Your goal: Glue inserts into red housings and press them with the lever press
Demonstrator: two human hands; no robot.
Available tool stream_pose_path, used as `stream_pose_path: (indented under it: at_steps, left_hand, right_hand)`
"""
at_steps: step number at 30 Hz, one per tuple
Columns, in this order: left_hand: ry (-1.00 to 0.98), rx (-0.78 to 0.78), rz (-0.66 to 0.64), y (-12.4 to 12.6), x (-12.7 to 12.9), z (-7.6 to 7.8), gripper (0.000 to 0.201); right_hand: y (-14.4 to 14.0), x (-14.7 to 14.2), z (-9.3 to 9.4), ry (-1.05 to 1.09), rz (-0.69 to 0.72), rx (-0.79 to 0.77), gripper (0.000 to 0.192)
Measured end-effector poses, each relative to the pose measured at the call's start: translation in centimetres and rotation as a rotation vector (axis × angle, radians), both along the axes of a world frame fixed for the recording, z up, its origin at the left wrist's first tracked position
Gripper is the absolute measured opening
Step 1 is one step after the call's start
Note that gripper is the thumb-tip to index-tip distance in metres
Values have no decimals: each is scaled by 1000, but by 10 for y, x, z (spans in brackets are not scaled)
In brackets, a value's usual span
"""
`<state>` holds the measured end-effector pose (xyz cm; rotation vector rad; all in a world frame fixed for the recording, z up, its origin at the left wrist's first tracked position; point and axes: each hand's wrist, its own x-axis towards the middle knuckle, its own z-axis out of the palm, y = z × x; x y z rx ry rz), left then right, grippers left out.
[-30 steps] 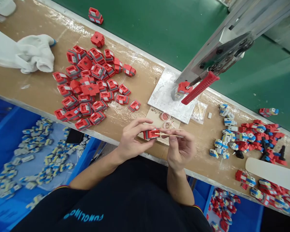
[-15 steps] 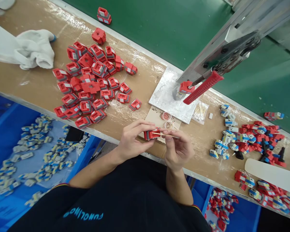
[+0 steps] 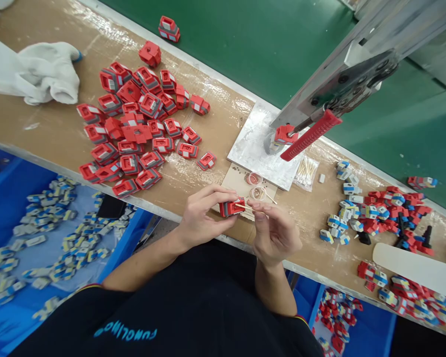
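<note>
My left hand (image 3: 204, 213) is closed round a red and grey plastic toy part (image 3: 226, 208), its hollow side turned up. Between the thumb and fingers of my right hand (image 3: 277, 233) is a thin cotton swab (image 3: 242, 206), with its far end at the hollow of the part. Just beyond my hands lie two small round clear cups, one with reddish liquid (image 3: 254, 178) and a second cup (image 3: 257, 193). Another swab (image 3: 271, 198) rests beside the second cup on a spotted piece of cardboard (image 3: 235, 179).
A lever press (image 3: 312, 134) with a red handle stands on a metal plate (image 3: 245, 144), a red part under it. Nearby is a bag of swabs (image 3: 306, 171). Red parts (image 3: 134, 124) are heaped left, blue-and-white ones (image 3: 342, 223) right. A white glove (image 3: 54, 72) lies far left; blue bins (image 3: 122, 253) stand below.
My right hand has shifted slightly right and down, its fingers a little straighter on the swab. The swab beside the second cup now shows. My left hand keeps the red part.
</note>
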<state>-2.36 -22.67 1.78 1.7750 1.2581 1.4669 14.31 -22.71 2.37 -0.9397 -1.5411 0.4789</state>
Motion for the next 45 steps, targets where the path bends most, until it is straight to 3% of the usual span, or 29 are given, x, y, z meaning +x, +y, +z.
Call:
stream_pose_path:
  at_steps: [8, 16, 21, 24, 26, 29, 32, 35, 39, 42, 45]
  left_hand:
    - [-6, -7, -3, -1, -1, 1, 29]
    - [13, 3, 19, -1, -1, 3, 27]
    - [-27, -21, 3, 0, -5, -2, 29]
    - [-166, -127, -75, 2, -12, -11, 35]
    - [-329, -210, -172, 3, -17, -19, 44]
    - [-583, -310, -326, 4, -20, -27, 55]
    - [-751, -438, -389, 6, -18, -26, 63]
    - [-859, -593, -342, 9, -12, -18, 60]
    - [-930, -757, -280, 14, -1, -6, 49]
    - [-897, -895, -297, 16, 8, 1, 62]
    - [-855, -990, -324, 15, 13, 7, 72]
  right_hand:
    - [5, -4, 7, -33, 24, 60, 31]
    - [4, 1, 2, -127, -88, 115, 40]
    - [6, 10, 4, -104, -65, 92, 39]
    - [15, 30, 7, -48, -124, 25, 28]
    - [25, 44, 7, -172, -122, -51, 21]
    - [41, 58, 0, -475, 16, -125, 17]
    - [49, 60, -7, -593, 130, -119, 18]
    - [46, 58, -6, -505, 77, -144, 16]
    - [28, 45, 8, -79, -22, -122, 11]
    - [15, 24, 15, 148, 57, -172, 7]
    - [9, 5, 15, 199, 143, -231, 3]
